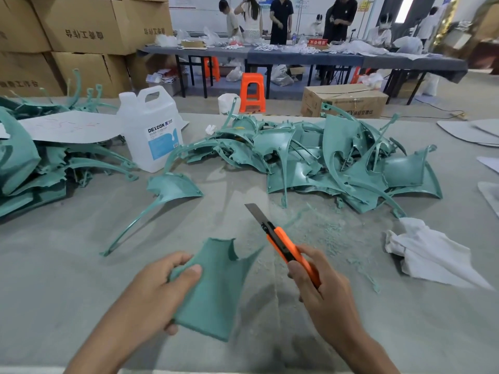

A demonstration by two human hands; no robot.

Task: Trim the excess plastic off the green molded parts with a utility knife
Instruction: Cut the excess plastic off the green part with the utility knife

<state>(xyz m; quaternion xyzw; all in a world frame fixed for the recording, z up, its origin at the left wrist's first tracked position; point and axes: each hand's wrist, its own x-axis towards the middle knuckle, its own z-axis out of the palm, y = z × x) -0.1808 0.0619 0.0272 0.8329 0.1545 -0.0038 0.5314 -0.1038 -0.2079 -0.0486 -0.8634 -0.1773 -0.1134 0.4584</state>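
Observation:
My left hand (pixel 154 290) grips a flat green molded part (pixel 216 287) by its left edge, thumb on top, holding it just above the grey table. My right hand (pixel 321 290) grips an orange utility knife (pixel 286 244) with its blade extended and pointing up and to the left, a little to the right of the part's jagged top edge. The blade does not touch the part. A big heap of green molded parts (pixel 324 160) lies beyond, at centre right. One loose green part (pixel 172 190) with a long curved arm lies left of centre.
Another stack of green parts (pixel 29 171) sits at far left under a white sheet (pixel 70 125). A clear plastic jug (pixel 151 130) stands behind. A white rag (pixel 429 255) lies at right, with green shavings (pixel 324 233) scattered near it. People work at tables in the background.

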